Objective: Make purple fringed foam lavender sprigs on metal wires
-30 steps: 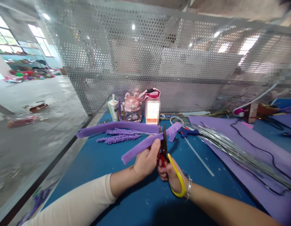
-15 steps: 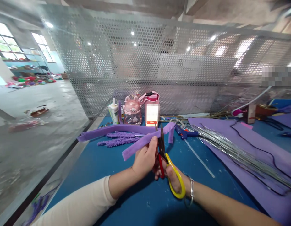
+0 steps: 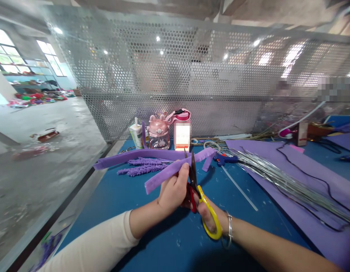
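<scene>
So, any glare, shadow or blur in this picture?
Head view: glare from bright ceiling lights seen through the perforated grey metal panel; head view: a dark shadow on the blue tabletop near the bottom edge; head view: the grey floor at left looks smeary, the yellow-and-red-handled scissors crisper.

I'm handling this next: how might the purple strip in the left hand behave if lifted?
The purple strip is probably pliable: its far end bends down beyond the scissors. It may have some stiffness, since its near end juts fairly straight from the left hand. Flat, it probably won't roll.
</scene>
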### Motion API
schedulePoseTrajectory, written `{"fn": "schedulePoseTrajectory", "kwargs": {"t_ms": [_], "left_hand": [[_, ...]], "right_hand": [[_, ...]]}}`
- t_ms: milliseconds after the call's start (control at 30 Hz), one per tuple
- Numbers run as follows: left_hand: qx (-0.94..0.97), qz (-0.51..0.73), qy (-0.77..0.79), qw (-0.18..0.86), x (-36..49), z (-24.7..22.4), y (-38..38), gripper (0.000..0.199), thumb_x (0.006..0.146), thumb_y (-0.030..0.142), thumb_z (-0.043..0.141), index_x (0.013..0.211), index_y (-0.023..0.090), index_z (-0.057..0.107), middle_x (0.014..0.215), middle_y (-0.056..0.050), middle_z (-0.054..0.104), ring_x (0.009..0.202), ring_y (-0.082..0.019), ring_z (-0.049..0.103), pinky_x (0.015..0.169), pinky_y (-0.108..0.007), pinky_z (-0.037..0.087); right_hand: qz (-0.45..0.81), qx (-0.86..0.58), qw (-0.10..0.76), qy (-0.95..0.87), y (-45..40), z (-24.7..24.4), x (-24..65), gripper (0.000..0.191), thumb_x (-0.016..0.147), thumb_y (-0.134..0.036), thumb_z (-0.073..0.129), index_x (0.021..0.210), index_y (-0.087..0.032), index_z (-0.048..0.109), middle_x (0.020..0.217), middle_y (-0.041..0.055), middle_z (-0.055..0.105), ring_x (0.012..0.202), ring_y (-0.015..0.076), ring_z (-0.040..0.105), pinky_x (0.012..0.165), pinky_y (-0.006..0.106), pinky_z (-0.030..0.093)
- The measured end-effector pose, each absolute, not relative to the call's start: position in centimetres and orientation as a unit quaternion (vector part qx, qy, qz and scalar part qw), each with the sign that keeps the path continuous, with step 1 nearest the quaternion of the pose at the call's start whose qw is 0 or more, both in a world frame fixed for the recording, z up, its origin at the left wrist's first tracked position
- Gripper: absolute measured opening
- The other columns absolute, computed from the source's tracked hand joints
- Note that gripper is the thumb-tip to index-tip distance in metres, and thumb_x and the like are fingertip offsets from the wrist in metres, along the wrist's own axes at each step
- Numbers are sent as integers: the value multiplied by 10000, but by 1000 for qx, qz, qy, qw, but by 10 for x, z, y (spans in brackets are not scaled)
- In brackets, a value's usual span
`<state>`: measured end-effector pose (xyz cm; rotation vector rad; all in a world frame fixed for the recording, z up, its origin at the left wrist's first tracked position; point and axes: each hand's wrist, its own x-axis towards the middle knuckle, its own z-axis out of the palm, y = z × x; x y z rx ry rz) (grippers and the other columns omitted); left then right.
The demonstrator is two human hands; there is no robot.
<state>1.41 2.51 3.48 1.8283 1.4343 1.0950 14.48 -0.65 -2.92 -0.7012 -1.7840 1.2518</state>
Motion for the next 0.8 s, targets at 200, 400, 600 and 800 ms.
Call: {"fn": "schedulePoseTrajectory", "kwargs": {"t_ms": [200,400,600,800], "left_hand": [[686,417,533,267,15,34,25,457,921,437,292,863,202,680,619,-6,649,649,-167,613,704,-255,447],[691,395,547,260,14,34,24,458,924,422,285,807,204,671,592,-2,631,657,-159,613,709,-237,458],[702,394,539,246,13,31,25,431,915,412,309,775,208,662,598,-8,625,662,-164,603,758,-241,449],[694,410,529,264,13,31,24,414,907,429,327,785,215,658,629,-10,638,673,-171,601,746,-250,448]], "right_hand": [[510,-293,429,-685,-7,-27,142,693,740,-774,324,1059,-188,511,910,92,533,796,217,518,730,382,462],[527,-313,458,-644,-11,-20,139,629,699,-801,352,868,-207,475,749,8,420,626,142,417,578,305,433],[570,-310,470,-598,-9,-39,136,582,688,-801,380,779,-226,372,639,-59,283,501,79,211,429,213,266],[571,-325,491,-572,-8,-45,132,590,658,-797,438,743,-216,374,610,-66,272,485,68,202,395,190,199]]}}
